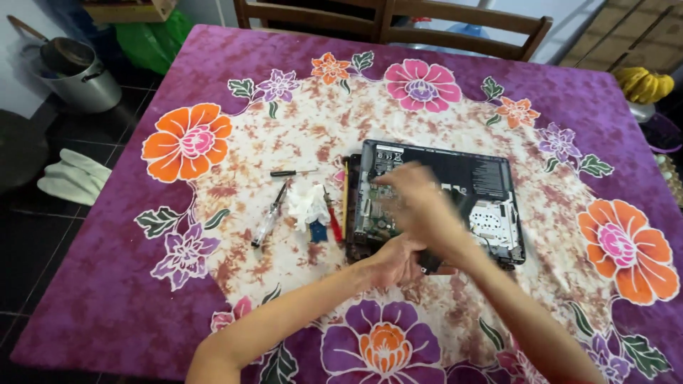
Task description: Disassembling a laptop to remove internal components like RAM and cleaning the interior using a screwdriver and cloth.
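A black laptop (484, 178) lies upside down on the flowered purple tablecloth (235, 71), part of its bottom cover off and a green circuit board showing at the left. My left hand (398, 259) rests at the laptop's near edge, fingers curled against the casing. My right hand (420, 203) is blurred and reaches across the open bay, its fingertips over the circuit board. Whether it holds anything cannot be told. To the left of the laptop lie a clear-handled screwdriver (269, 215), a small black screwdriver (292, 172), a red-handled tool (333, 219) and a crumpled white tissue (307, 203).
A wooden chair (391, 21) stands at the table's far side. On the dark floor at the left are a metal pot (78, 78), a green bag (153, 39) and a pale cloth (71, 178). Yellow bananas (644, 84) sit at the right edge.
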